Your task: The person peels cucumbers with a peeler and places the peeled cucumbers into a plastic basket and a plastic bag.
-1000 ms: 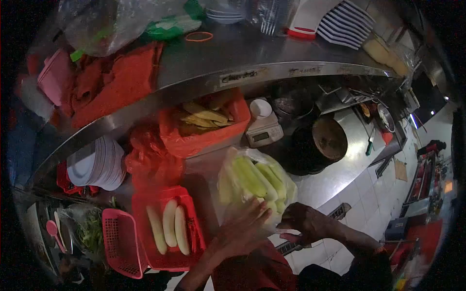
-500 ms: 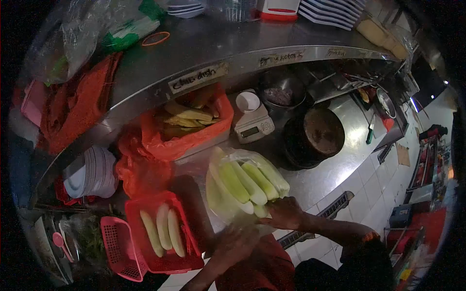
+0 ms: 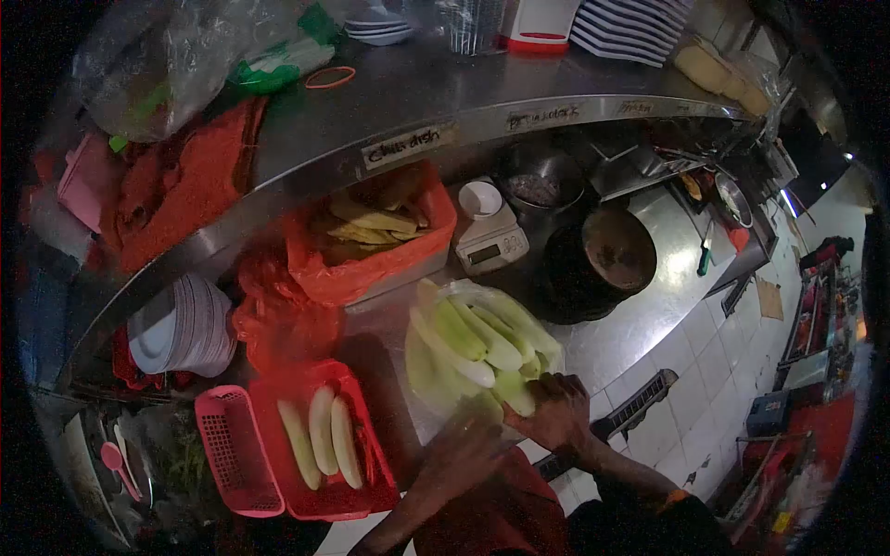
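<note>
A clear plastic bag [image 3: 422, 366] lies open on the steel counter, with several long pale-green vegetables [image 3: 491, 345], seemingly peeled cucumbers, inside. My right hand [image 3: 556, 412] is closed at the bag's mouth around the near end of one cucumber [image 3: 514, 393]. My left hand [image 3: 471, 443] is at the near edge of the bag, blurred, and its fingers cannot be made out. To the left, three pale peeled cucumbers [image 3: 321, 431] lie side by side in a red plastic basket [image 3: 378, 482].
A pink basket [image 3: 239, 449] leans beside the red one. Behind stand a bin lined with a red bag [image 3: 357, 287], a kitchen scale [image 3: 491, 250] bearing a white cup [image 3: 479, 199], a metal bowl [image 3: 547, 176] and a dark pot [image 3: 579, 278]. Stacked plates [image 3: 185, 324] sit left; a shelf [image 3: 399, 102] overhangs.
My right hand has shifted slightly right and its cucumber's end shows more at the bag's mouth. The camera view has moved a little, sliding the counter items rightward.
</note>
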